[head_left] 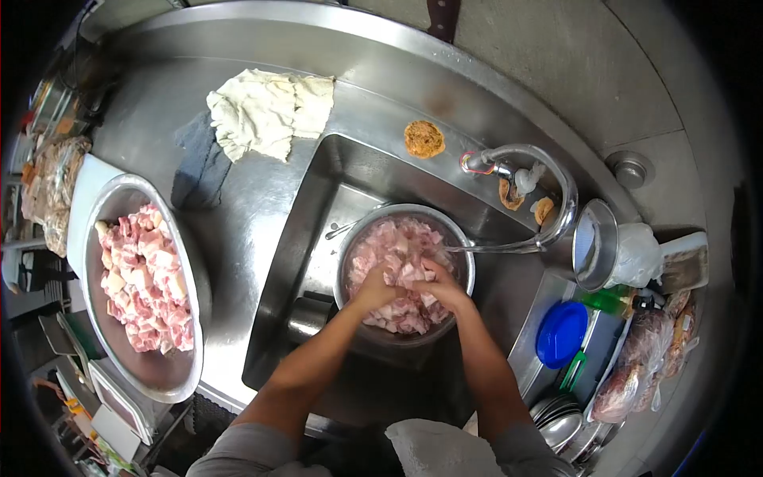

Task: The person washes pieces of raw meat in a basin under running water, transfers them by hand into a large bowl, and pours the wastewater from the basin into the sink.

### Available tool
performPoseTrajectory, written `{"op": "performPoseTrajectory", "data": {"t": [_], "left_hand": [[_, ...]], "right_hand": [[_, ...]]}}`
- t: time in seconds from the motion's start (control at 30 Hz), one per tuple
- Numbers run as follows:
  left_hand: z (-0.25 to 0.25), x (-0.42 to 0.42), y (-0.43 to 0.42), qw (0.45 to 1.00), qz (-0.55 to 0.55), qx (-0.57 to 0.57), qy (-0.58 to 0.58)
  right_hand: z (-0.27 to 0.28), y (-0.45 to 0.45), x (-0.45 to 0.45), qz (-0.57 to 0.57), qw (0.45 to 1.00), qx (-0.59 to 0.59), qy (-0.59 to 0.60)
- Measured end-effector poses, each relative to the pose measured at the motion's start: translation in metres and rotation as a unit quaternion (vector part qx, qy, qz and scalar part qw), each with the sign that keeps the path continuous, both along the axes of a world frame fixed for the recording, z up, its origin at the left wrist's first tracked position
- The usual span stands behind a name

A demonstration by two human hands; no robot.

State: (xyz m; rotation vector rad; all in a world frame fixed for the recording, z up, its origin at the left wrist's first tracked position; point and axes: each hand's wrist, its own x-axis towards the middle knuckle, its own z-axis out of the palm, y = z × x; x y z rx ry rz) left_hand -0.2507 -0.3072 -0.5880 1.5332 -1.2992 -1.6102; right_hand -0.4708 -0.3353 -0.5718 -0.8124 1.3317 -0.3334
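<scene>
Fingers of the left hand and of the right hand are sunk among wet pink meat pieces, at the centre of the frame; the tips are hidden, so I cannot tell if they pinch any piece. Around this meat is a round metal bowl, standing inside the sink. From the right, the faucet bends toward this bowl. At the left of the frame, a second bowl contains more cut meat; a pale cloth lies at upper left.
</scene>
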Motion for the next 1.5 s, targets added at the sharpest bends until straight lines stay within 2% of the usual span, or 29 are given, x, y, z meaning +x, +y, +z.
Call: {"op": "performPoseTrajectory", "data": {"t": [0.03, 0.07, 0.1, 0.2, 0.27, 0.3, 0.33, 0.37, 0.4, 0.47, 0.53, 0.57, 0.63, 0.67, 0.7, 0.73, 0.77, 0.8, 0.83, 0.87, 0.93, 1.0, 1.07, 1.1, 1.13, 1.2, 1.23, 1.37, 1.5], "left_hand": [[0.029, 0.004, -0.005, 0.997, -0.008, -0.045, 0.064], [0.042, 0.008, -0.009, 0.997, -0.002, -0.042, 0.065], [0.051, 0.012, -0.013, 0.995, -0.049, -0.023, 0.079], [0.035, 0.028, -0.011, 0.989, -0.108, 0.025, 0.098], [0.052, 0.044, -0.022, 0.988, -0.138, -0.045, 0.049], [0.014, 0.048, -0.018, 0.989, -0.143, -0.021, -0.024], [0.012, 0.051, -0.02, 0.989, -0.142, -0.018, -0.025], [0.009, 0.055, -0.026, 0.986, -0.155, -0.01, -0.057], [0.006, 0.059, -0.028, 0.982, -0.167, -0.003, -0.09], [-0.008, 0.052, -0.027, 0.973, -0.192, -0.021, -0.125], [-0.037, 0.037, -0.032, 0.956, -0.22, 0.123, -0.15], [-0.053, 0.032, -0.026, 0.971, -0.195, 0.07, -0.121], [-0.084, 0.016, -0.012, 0.98, -0.17, 0.055, -0.086], [-0.09, 0.008, -0.008, 0.987, -0.144, 0.045, -0.05], [-0.043, 0.011, -0.014, 0.969, -0.138, 0.203, -0.016], [-0.06, 0.007, -0.003, 0.969, -0.136, 0.204, -0.012], [-0.075, 0.006, 0.012, 0.987, -0.109, 0.113, 0.036], [-0.086, 0.006, 0.021, 0.993, -0.08, 0.02, 0.082], [0.02, 0.023, 0.004, 0.98, -0.102, 0.095, 0.14], [0.02, 0.019, 0.013, 0.981, -0.1, 0.091, 0.141], [0.03, 0.01, 0.031, 0.976, 0.01, -0.087, 0.201], [0.056, 0.007, 0.035, 0.969, -0.029, -0.089, 0.229], [0.072, 0.001, 0.044, 0.961, -0.088, -0.093, 0.246], [0.098, 0.005, 0.044, 0.957, -0.112, -0.04, 0.263], [0.124, 0.008, 0.043, 0.957, -0.116, -0.048, 0.262], [0.182, 0.013, 0.043, 0.96, -0.094, -0.175, 0.195], [0.217, 0.018, 0.042, 0.957, -0.106, -0.186, 0.198], [0.278, 0.015, 0.039, 0.942, -0.115, -0.231, 0.214], [0.349, 0.023, 0.038, 0.934, -0.184, -0.211, 0.22]], "right_hand": [[0.03, -0.002, 0.003, 0.032, 0.999, -0.032, -0.011], [0.048, -0.002, 0.004, 0.065, 0.996, -0.063, -0.022], [0.05, 0.001, 0.001, 0.034, 0.997, -0.033, -0.054], [0.051, 0.002, -0.017, 0.073, 0.99, -0.098, -0.07], [0.047, -0.007, -0.036, 0.054, 0.995, -0.056, -0.061], [0.044, -0.01, -0.044, 0.033, 0.998, -0.012, -0.052], [0.037, -0.012, -0.047, 0.034, 0.998, -0.009, -0.053], [0.027, -0.015, -0.049, 0.038, 0.998, -0.047, 0.012], [0.013, -0.018, -0.051, 0.041, 0.993, -0.086, 0.076], [-0.09, -0.009, -0.062, 0.058, 0.988, -0.121, 0.071], [-0.161, 0.004, -0.056, 0.164, 0.944, -0.131, 0.254], [-0.156, 0.008, -0.043, 0.163, 0.944, -0.132, 0.255], [-0.133, 0.014, -0.01, 0.035, 0.997, 0.061, 0.016], [-0.129, 0.016, -0.006, 0.037, 0.997, 0.06, 0.021], [-0.128, 0.022, -0.005, 0.056, 0.996, 0.029, 0.061], [-0.11, 0.023, 0.003, 0.076, 0.992, -0.002, 0.098], [-0.087, 0.015, 0.001, 0.198, 0.968, -0.026, 0.153], [-0.057, 0.019, 0.005, 0.2, 0.967, -0.026, 0.153], [-0.031, 0.025, 0.009, 0.161, 0.977, -0.048, 0.127], [-0.01, 0.032, 0.012, 0.123, 0.985, -0.071, 0.102], [0.026, 0.047, 0.012, 0.115, 0.978, -0.135, 0.108], [0.064, 0.06, 0.013, 0.02, 0.998, -0.064, 0.006], [0.098, 0.07, 0.015, -0.006, 0.997, -0.08, -0.019], [0.127, 0.073, 0.018, -0.018, 0.996, -0.076, -0.036], [0.15, 0.076, 0.02, -0.031, 0.995, -0.073, -0.053], [0.181, 0.081, 0.017, -0.032, 0.994, -0.082, -0.06], [0.203, 0.081, 0.018, -0.029, 0.993, -0.101, -0.056], [0.279, 0.093, 0.023, -0.062, 0.984, -0.166, -0.034], [0.349, 0.105, 0.035, -0.099, 0.969, -0.224, -0.026]]}}
